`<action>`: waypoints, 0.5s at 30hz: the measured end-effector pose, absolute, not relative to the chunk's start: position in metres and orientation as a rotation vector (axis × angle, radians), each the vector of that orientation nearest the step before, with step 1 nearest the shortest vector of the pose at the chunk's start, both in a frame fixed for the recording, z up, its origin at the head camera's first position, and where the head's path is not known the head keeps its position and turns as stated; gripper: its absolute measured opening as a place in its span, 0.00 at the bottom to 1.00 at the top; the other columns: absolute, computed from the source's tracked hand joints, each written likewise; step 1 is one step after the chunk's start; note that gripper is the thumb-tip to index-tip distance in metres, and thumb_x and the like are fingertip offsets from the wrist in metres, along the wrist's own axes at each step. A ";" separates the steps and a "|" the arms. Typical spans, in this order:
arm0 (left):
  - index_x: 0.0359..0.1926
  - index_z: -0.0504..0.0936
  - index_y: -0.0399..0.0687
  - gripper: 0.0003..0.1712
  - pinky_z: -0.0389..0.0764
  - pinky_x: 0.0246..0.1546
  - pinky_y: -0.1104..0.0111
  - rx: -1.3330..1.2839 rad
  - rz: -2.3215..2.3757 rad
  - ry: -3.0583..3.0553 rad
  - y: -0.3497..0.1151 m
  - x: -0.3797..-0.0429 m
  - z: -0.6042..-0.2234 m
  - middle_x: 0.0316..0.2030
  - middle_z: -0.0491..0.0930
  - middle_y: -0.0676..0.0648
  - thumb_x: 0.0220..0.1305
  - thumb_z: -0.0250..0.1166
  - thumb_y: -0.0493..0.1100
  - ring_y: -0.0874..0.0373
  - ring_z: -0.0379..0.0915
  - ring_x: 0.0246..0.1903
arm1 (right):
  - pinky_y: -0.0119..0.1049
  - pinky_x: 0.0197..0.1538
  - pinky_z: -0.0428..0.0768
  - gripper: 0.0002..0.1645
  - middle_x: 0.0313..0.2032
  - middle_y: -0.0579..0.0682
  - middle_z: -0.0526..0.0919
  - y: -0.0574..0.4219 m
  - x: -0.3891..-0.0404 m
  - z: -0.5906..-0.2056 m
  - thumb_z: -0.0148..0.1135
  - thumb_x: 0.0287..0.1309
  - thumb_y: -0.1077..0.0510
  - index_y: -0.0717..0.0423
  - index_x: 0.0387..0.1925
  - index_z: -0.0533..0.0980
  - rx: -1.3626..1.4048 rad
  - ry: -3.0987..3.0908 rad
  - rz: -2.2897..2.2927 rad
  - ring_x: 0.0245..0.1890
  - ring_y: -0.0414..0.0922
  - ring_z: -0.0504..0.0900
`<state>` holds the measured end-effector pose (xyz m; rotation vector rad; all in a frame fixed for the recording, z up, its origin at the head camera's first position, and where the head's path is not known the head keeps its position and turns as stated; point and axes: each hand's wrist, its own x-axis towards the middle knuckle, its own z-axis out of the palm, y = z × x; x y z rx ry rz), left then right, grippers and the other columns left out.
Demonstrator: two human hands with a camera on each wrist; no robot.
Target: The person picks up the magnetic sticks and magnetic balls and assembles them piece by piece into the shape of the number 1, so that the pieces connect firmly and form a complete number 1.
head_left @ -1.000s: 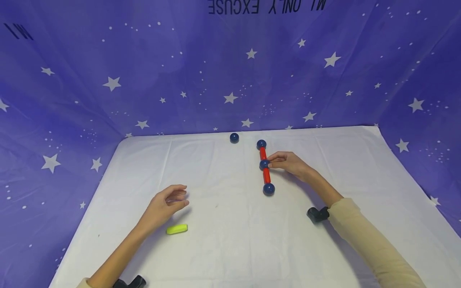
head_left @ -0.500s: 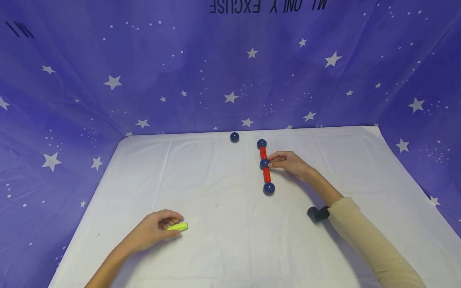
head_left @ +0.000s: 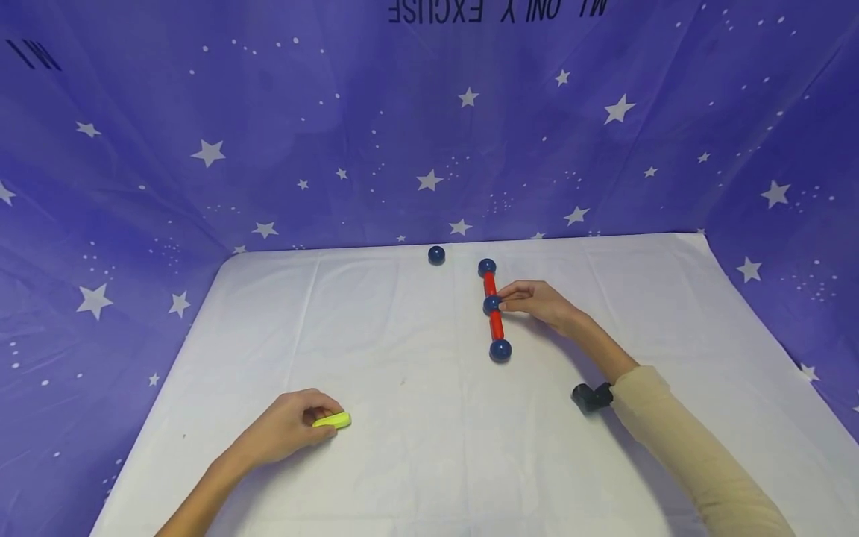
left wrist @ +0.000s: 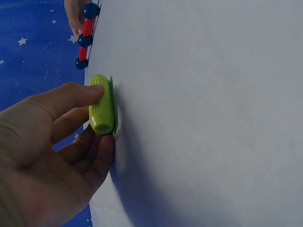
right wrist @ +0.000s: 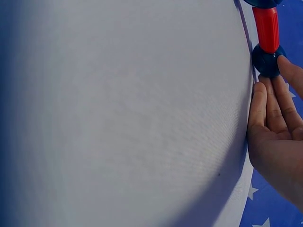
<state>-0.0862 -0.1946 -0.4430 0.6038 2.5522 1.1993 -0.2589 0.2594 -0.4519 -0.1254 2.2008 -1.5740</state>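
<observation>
My left hand [head_left: 291,429] pinches a yellow-green magnetic rod [left wrist: 100,106] between thumb and fingers, low over the white cloth. In the left wrist view its ribbed side and dark round end show. Further back on the right, my right hand [head_left: 540,306] holds the middle blue ball [head_left: 492,304] of a straight chain, thumb and fingertips on its right side. Red rods join that ball to a far blue ball [head_left: 487,267] and a near blue ball [head_left: 500,350]. In the right wrist view a red rod [right wrist: 267,29] runs up from the held ball.
A loose blue ball [head_left: 436,255] lies near the table's back edge, left of the chain. The white cloth [head_left: 403,462] covers the table. A purple star-printed curtain [head_left: 376,119] stands behind and at both sides. A black wrist mount [head_left: 592,398] sits by the right sleeve.
My left hand has come down toward the near side and taken hold of the yellow-green rod, which lay on the cloth. The right hand and the chain have stayed in place.
</observation>
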 end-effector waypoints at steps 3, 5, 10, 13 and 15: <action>0.43 0.86 0.46 0.11 0.80 0.37 0.70 0.582 1.217 2.545 -0.188 -0.090 -0.444 0.34 0.81 0.57 0.57 0.74 0.38 0.63 0.76 0.34 | 0.51 0.66 0.65 0.25 0.45 0.54 0.86 0.260 -0.259 -0.452 0.71 0.59 0.58 0.64 0.56 0.78 -0.132 2.199 -1.571 0.54 0.54 0.78; 0.43 0.86 0.46 0.11 0.80 0.38 0.70 0.558 1.221 2.544 -0.182 -0.093 -0.445 0.34 0.81 0.57 0.58 0.73 0.38 0.63 0.77 0.35 | 0.51 0.65 0.65 0.24 0.45 0.54 0.86 0.261 -0.259 -0.452 0.71 0.59 0.58 0.65 0.55 0.78 -0.129 2.194 -1.581 0.54 0.54 0.77; 0.44 0.86 0.46 0.11 0.81 0.42 0.68 0.561 1.228 2.549 -0.161 -0.103 -0.442 0.36 0.82 0.57 0.60 0.72 0.37 0.61 0.78 0.38 | 0.50 0.64 0.65 0.24 0.44 0.54 0.86 0.261 -0.259 -0.453 0.71 0.59 0.59 0.65 0.55 0.78 -0.137 2.189 -1.591 0.54 0.54 0.77; 0.44 0.85 0.45 0.10 0.81 0.43 0.67 0.583 1.248 2.539 -0.148 -0.110 -0.440 0.37 0.82 0.56 0.60 0.71 0.36 0.59 0.78 0.38 | 0.50 0.65 0.66 0.24 0.45 0.56 0.86 0.261 -0.259 -0.453 0.71 0.59 0.59 0.66 0.55 0.77 -0.160 2.178 -1.598 0.54 0.55 0.78; 0.44 0.85 0.44 0.10 0.81 0.43 0.68 0.590 1.265 2.525 -0.139 -0.113 -0.439 0.36 0.82 0.56 0.60 0.71 0.36 0.59 0.78 0.38 | 0.49 0.65 0.67 0.24 0.46 0.56 0.86 0.261 -0.259 -0.453 0.70 0.60 0.59 0.66 0.55 0.77 -0.172 2.171 -1.606 0.54 0.55 0.78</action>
